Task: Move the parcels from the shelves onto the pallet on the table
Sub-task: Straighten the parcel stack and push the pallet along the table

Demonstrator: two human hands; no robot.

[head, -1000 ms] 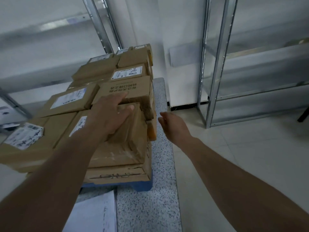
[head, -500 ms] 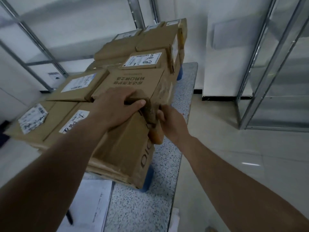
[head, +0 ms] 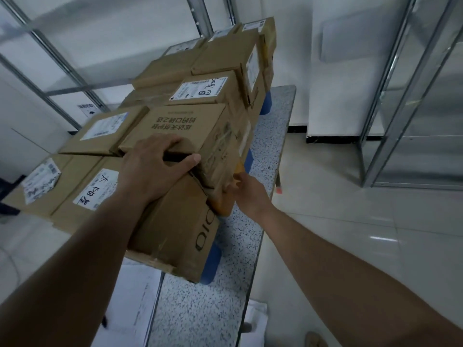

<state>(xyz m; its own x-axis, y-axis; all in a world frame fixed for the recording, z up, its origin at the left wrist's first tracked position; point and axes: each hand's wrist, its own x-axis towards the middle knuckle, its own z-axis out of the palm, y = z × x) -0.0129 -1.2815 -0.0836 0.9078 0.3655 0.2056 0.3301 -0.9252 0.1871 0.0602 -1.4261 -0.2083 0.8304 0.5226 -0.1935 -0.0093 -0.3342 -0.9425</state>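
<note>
1. Toppling is the main risk, as I judge it; the parcels [head: 160, 71] sit stacked in uneven brown cardboard tiers on the blue pallet [head: 210, 261], which rests on the speckled stone-look table [head: 270, 151]; the near corner box overhangs the pallet edge, so a hard shove could tip it to the tiled floor.
2. The printed box [head: 183, 126] lies on the upper tier, matte corrugated board with taped seams; pushed too far right, it could slide off toward the table's open side.
3. The left hand [head: 152, 171] grips its near edge, fingers curled over the top, thumb stretched along the front; the board may crease or the tape tear under that pull.
4. The right hand [head: 246, 194] presses the box's lower right corner; its fingers are hidden behind the cardboard, so I cannot tell how they lie; they could be pinched against the orange padded parcel [head: 221, 205], soft and rounded, which may squash.
5. Paper labels are smooth and could scuff.
</note>
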